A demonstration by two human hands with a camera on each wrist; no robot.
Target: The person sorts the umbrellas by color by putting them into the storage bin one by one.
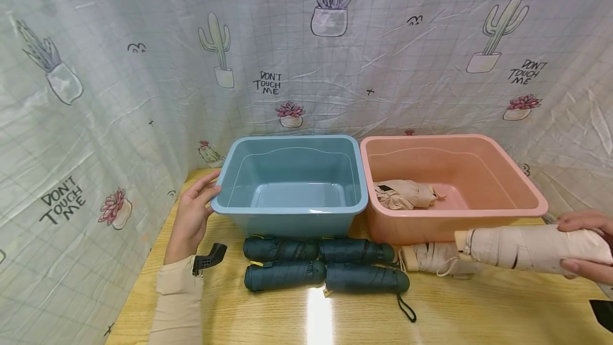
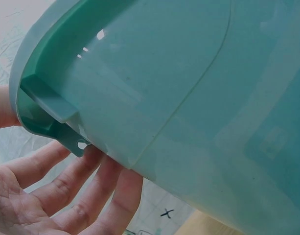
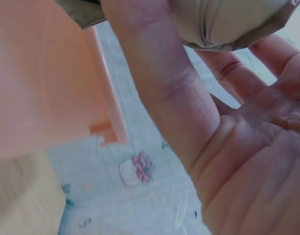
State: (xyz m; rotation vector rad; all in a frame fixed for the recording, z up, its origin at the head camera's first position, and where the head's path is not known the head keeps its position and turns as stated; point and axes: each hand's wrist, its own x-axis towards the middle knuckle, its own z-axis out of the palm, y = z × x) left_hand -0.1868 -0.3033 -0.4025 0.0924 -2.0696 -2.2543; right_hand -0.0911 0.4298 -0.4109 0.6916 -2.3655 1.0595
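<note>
In the head view my right hand (image 1: 590, 238) grips one end of a beige folded umbrella (image 1: 519, 249). It holds the umbrella roughly level, in front of the pink bin's right corner. The right wrist view shows the thumb and fingers on either side of the beige fabric (image 3: 228, 22). My left hand (image 1: 192, 212) holds the left rim of a blue bin (image 1: 292, 210). In the left wrist view its fingers (image 2: 86, 188) meet the bin wall below the rim, with the thumb at the rim's edge. Another beige umbrella (image 1: 407, 196) lies inside the pink bin (image 1: 460, 213).
Several dark green folded umbrellas (image 1: 284, 276) lie in two rows before the blue bin. One more beige umbrella (image 1: 433, 259) rests on the wooden table (image 1: 258, 318) before the pink bin. A printed curtain (image 1: 297, 52) hangs behind and at both sides.
</note>
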